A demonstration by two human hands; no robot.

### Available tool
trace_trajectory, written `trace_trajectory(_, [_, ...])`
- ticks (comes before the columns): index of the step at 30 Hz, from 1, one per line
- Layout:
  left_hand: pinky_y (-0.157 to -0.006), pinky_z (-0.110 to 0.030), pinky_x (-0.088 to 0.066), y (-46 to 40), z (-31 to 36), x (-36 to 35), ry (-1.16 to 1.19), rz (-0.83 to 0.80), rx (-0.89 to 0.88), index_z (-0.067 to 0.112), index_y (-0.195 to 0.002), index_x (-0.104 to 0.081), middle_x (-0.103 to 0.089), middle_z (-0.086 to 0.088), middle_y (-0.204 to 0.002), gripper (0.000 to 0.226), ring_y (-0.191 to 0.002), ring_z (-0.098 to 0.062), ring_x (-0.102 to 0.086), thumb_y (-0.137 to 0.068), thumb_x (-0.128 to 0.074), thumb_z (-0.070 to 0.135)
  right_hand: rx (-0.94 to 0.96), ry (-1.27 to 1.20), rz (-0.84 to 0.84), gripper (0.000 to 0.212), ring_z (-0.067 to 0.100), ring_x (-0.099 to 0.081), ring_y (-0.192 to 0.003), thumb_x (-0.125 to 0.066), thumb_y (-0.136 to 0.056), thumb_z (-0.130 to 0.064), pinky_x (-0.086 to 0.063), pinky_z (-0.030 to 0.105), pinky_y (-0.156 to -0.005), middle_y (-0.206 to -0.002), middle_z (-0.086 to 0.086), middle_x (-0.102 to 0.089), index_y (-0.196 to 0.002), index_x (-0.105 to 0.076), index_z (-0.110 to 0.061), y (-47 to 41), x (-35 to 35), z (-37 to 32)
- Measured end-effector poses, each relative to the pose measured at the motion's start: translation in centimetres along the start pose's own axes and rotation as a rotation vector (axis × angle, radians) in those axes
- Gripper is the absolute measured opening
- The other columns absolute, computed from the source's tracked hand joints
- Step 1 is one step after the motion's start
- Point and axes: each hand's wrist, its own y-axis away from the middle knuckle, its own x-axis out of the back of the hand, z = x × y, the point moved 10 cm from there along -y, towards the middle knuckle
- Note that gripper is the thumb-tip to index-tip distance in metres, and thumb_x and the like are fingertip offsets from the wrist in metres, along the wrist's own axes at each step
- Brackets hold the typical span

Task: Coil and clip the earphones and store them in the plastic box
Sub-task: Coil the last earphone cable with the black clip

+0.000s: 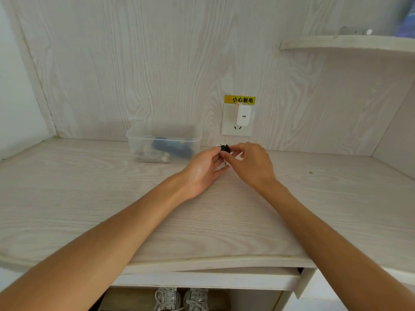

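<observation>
Pale wood-grain panelling backs your surface point(89, 198), and the wall socket point(237, 122) with its white charger point(243, 114) and yellow warning label point(239, 99) serves as your landmark. Just below that socket, your left hand point(203, 170) and right hand point(251, 162) meet above the surface. Both pinch the coiled earphones point(221, 146), a small white bundle with a black clip point(225, 148) on it, held between your fingertips. Its metal plug point(225, 163) hangs down between your two hands. Left of the socket, against the back wall, stands the clear plastic box point(164, 142), holding other white earphones and something dark blue. Up and to the right of the socket a shelf point(348, 42) juts from the wall. Well below the socket, under the surface edge, your grey shoes point(182, 298) show.
</observation>
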Motion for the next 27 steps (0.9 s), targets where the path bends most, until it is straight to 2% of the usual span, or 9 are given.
trace_trajectory(3, [-0.109,-0.031,-0.037,-0.2,-0.3,-0.4,-0.065,-0.026,0.010,0.008,-0.126,-0.052,-0.055,-0.005,-0.136,0.034,-0.128,-0.011,-0.049,-0.104,-0.029,0.022,-0.054,-0.151,-0.146,0.031,0.016,-0.060,-0.105,-0.057,-0.092,-0.034,-0.046,0.040,-0.095,-0.109,0.001,-0.069,-0.115,-0.066,-0.015,-0.2,-1.5,0.8])
trace_trajectory(6, [-0.113,-0.031,-0.032,-0.2,-0.4,-0.8,-0.120,-0.047,0.004,0.008,-0.122,-0.053,-0.053,-0.004,-0.138,0.033,-0.130,-0.009,-0.046,-0.103,-0.030,0.021,-0.072,-0.177,-0.195,0.030,0.017,-0.059,-0.107,-0.054,-0.094,-0.031,-0.044,0.040,-0.097,-0.111,0.003,-0.068,-0.115,-0.066,-0.014,-0.1,-2.2,1.0])
trace_trajectory(10, [-0.098,-0.030,-0.047,0.2,0.6,0.7,-0.141,0.107,-0.059,0.014,-0.108,-0.061,-0.064,0.001,-0.117,0.027,-0.119,-0.007,-0.053,-0.103,-0.035,0.020,-0.025,-0.207,-0.101,0.028,0.012,-0.059,-0.089,-0.062,-0.088,-0.038,-0.047,0.029,-0.084,-0.099,-0.002,-0.067,-0.107,-0.069,-0.018,-0.1,-0.9,0.7])
trace_trajectory(13, [-0.085,-0.028,-0.055,0.4,1.6,3.1,-0.205,0.235,-0.085,0.012,-0.108,-0.065,-0.068,-0.001,-0.109,0.024,-0.104,-0.007,-0.062,-0.100,-0.045,0.023,0.040,-0.272,-0.007,0.020,0.009,-0.059,-0.077,-0.070,-0.081,-0.040,-0.046,0.021,-0.072,-0.087,-0.007,-0.066,-0.093,-0.068,-0.024,0.0,0.8,0.1])
trace_trajectory(16, [-0.080,-0.023,-0.054,0.5,1.7,3.1,-0.301,0.170,-0.026,0.014,-0.101,-0.068,-0.074,0.002,-0.099,0.029,-0.094,-0.007,-0.068,-0.101,-0.040,0.023,-0.074,-0.482,0.033,0.005,0.012,-0.059,-0.077,-0.059,-0.090,-0.021,-0.046,0.021,-0.069,-0.096,-0.002,-0.065,-0.093,-0.063,-0.020,-0.3,1.9,1.1])
trace_trajectory(17, [-0.078,-0.022,-0.053,0.5,1.7,2.9,-0.331,0.147,-0.015,0.016,-0.095,-0.067,-0.075,0.005,-0.091,0.031,-0.088,-0.005,-0.068,-0.101,-0.038,0.023,-0.112,-0.565,0.011,0.010,0.013,-0.060,-0.079,-0.053,-0.093,-0.014,-0.047,0.022,-0.071,-0.099,0.000,-0.064,-0.096,-0.062,-0.018,-0.5,2.0,1.5])
trace_trajectory(20, [-0.072,-0.021,-0.049,0.3,1.6,2.4,-0.372,0.104,-0.024,0.017,-0.086,-0.065,-0.072,0.009,-0.074,0.033,-0.074,-0.006,-0.064,-0.101,-0.035,0.021,-0.103,-0.655,-0.251,0.029,0.015,-0.061,-0.096,-0.043,-0.095,-0.006,-0.048,0.028,-0.088,-0.110,-0.002,-0.066,-0.105,-0.066,-0.020,-0.1,0.3,0.9])
trace_trajectory(24, [-0.085,-0.031,-0.050,0.1,1.4,2.3,-0.367,0.084,-0.010,0.002,-0.112,-0.064,-0.069,-0.008,-0.094,0.038,-0.088,-0.016,-0.061,-0.098,-0.033,0.018,-0.069,-0.649,-0.533,0.033,0.015,-0.064,-0.106,-0.048,-0.090,-0.010,-0.047,0.030,-0.096,-0.109,0.001,-0.071,-0.116,-0.067,-0.018,1.4,-2.2,-0.4])
trace_trajectory(27, [-0.082,-0.027,-0.050,0.2,1.5,2.4,-0.377,0.096,-0.022,0.005,-0.105,-0.064,-0.068,-0.007,-0.092,0.036,-0.089,-0.017,-0.061,-0.099,-0.030,0.018,-0.046,-0.661,-0.594,0.033,0.018,-0.064,-0.107,-0.047,-0.092,-0.017,-0.046,0.033,-0.097,-0.111,0.002,-0.070,-0.121,-0.064,-0.018,1.6,-2.4,-0.9])
